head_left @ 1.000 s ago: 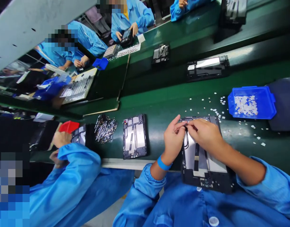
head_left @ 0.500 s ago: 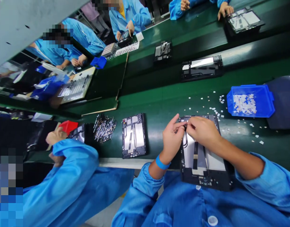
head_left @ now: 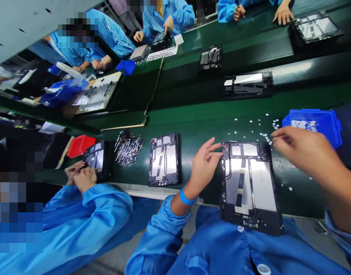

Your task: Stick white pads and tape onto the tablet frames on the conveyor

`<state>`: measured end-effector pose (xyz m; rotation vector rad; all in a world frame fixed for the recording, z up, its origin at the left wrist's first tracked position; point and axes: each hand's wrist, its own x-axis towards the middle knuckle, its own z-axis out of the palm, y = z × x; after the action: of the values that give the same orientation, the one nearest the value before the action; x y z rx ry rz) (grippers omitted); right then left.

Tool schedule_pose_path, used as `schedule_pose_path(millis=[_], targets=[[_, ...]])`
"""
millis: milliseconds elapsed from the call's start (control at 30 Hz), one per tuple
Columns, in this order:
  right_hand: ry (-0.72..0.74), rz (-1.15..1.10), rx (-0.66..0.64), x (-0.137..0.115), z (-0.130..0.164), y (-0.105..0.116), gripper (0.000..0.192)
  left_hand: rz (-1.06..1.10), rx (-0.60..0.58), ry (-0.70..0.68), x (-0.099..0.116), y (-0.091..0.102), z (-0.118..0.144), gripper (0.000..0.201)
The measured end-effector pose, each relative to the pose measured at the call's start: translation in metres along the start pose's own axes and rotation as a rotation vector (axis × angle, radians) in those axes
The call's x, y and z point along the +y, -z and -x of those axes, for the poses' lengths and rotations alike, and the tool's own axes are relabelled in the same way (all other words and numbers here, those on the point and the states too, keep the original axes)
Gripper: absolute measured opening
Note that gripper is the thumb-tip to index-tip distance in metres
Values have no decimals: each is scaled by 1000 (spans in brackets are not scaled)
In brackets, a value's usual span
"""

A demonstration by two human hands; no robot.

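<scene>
Two hands: left hand (head_left: 203,163) open, touching tablet frame (head_left: 250,183); right hand (head_left: 300,149) pinched, contents unclear, nr blue bin (head_left: 321,119).

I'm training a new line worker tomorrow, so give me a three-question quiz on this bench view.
1. True or false: the left hand touches the tablet frame.
2. Where is the right hand? A over the frame's middle; B beside the blue tray; C on the red bin.
3. What lies scattered on the green belt near that tray?

Key: 1 true, at its upper left corner. 2 B. 3 small white bits.
</scene>
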<state>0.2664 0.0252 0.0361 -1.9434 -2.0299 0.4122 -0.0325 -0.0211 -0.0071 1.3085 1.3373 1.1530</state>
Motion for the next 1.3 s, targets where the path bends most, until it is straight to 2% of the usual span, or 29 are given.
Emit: schedule_pose_path(millis=[67,133,200,267,433,667,867,1000,1100,1200,1300], targets=[[89,-137,-118,-40,-3,-15,26,-228,33,-91,3,14,-5,38],[120,-154,-203,-71,-13,-30,31,-473,1,-206,4,25,-12,29],[128,-100,-241,-89,-24,-42,34,-649,-80,-316,2,31,-19,27],[126,-39,-273,-96,-34,-50,29,-751,-154,-398,-2,32,-23,30],[73,15,-352,-96,-40,-56,29,-875,-258,-500,-10,25,-24,33],[93,71,-300,-100,-39,-59,32,-985,-322,-559,-9,19,-28,37],[103,45,-326,-95,-43,-62,32,-1186,-406,-573,-6,21,-34,40],[186,8,-308,-88,-39,-62,28,-1303,-501,-648,4,21,-33,42],[264,-46,-218,-76,-26,-64,24,-1294,-579,-671,12,20,-34,43],[454,-107,-113,-60,-8,-69,30,-1263,-621,-666,18,22,-40,41],[639,16,-94,-49,7,-73,40,-1172,-629,-628,17,27,-48,39]])
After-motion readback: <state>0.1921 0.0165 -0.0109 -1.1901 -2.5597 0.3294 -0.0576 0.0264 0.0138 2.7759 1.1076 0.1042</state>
